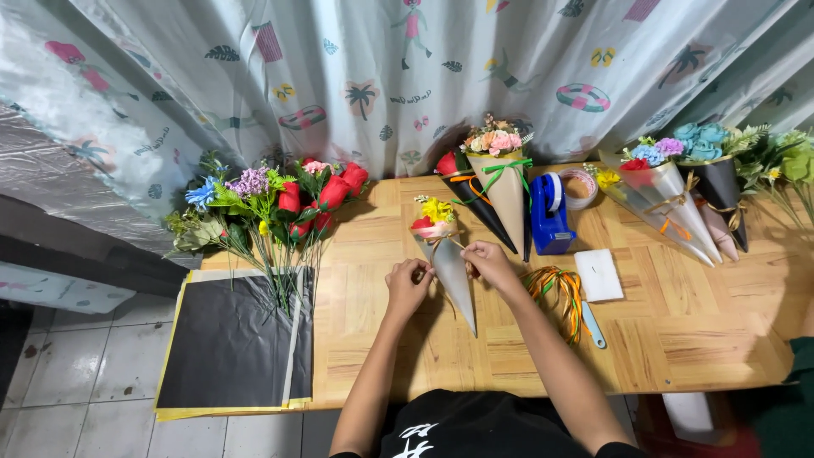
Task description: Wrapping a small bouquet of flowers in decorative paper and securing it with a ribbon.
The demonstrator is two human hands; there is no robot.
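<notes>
A small cone bouquet [451,273] in pale grey wrapping lies on the wooden table [678,339], with yellow and pink flowers at its top [432,219]. My left hand [409,282] and my right hand [488,261] sit on either side of the cone's upper part. Each hand pinches an end of a thin ribbon that runs around the cone. A loose bunch of orange and green ribbons [560,293] lies just right of my right forearm.
Loose artificial flowers [280,203] lie at the left over black wrapping sheets [229,339]. Finished cone bouquets [496,182] stand at the back, more [687,191] at the right. A blue tape dispenser [549,216], tape roll [580,187], white card [599,274] and scissors [592,324] lie nearby.
</notes>
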